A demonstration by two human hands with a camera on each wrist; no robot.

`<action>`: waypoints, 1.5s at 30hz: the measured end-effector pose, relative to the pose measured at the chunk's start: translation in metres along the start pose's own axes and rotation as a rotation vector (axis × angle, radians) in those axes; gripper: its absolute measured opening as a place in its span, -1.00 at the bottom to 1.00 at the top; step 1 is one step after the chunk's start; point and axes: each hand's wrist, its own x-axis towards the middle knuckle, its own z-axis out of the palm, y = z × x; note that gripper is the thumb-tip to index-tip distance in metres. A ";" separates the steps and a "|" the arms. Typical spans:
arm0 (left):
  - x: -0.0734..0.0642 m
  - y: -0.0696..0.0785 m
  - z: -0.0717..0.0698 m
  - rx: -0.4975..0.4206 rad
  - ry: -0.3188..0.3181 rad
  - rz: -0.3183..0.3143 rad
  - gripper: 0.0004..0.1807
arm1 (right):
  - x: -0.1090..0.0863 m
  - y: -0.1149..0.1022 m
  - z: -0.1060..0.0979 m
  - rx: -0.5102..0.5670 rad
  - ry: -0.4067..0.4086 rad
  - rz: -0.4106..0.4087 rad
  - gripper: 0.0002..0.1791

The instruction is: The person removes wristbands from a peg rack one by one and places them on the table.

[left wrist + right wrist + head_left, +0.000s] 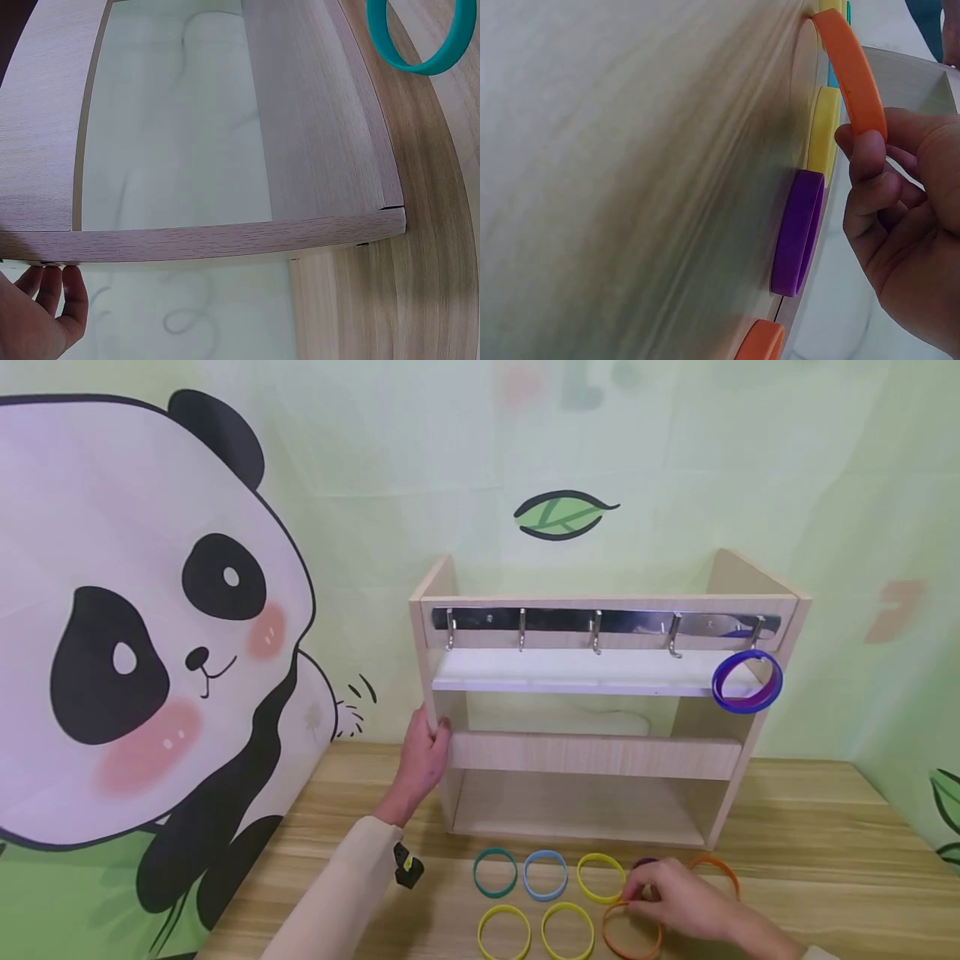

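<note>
My left hand (424, 758) grips the left side panel of a small wooden shelf (592, 755); in the left wrist view its fingertips lie against the panel's edge. With thumb and fingers, my right hand (684, 900) pinches an orange wristband (857, 75), which tilts up at the tabletop in the right wrist view. A purple wristband (797, 232) lies beside that hand, partly hidden by it in the head view. Another orange wristband (726, 865) is just right of it. On the shelf's rightmost hook hang blue and purple wristbands (742, 707).
A metal rail (562, 621) with several hooks runs along the shelf's top front. Left of my right hand, on the wooden table (810, 827), lie a teal wristband (475, 874), a light blue wristband (526, 878) and three yellow wristbands (567, 906). A panda-printed backdrop (360, 568) stands behind.
</note>
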 end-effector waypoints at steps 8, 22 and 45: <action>0.001 -0.001 0.000 -0.001 0.002 0.009 -0.51 | 0.003 0.004 0.001 -0.051 -0.027 -0.011 -0.84; 0.002 0.000 0.000 0.005 0.010 0.011 -0.50 | 0.007 -0.001 -0.001 -0.032 -0.037 0.056 -0.87; 0.001 -0.001 0.000 0.002 0.015 0.006 -0.52 | 0.009 -0.015 -0.031 -0.108 0.205 0.052 -0.82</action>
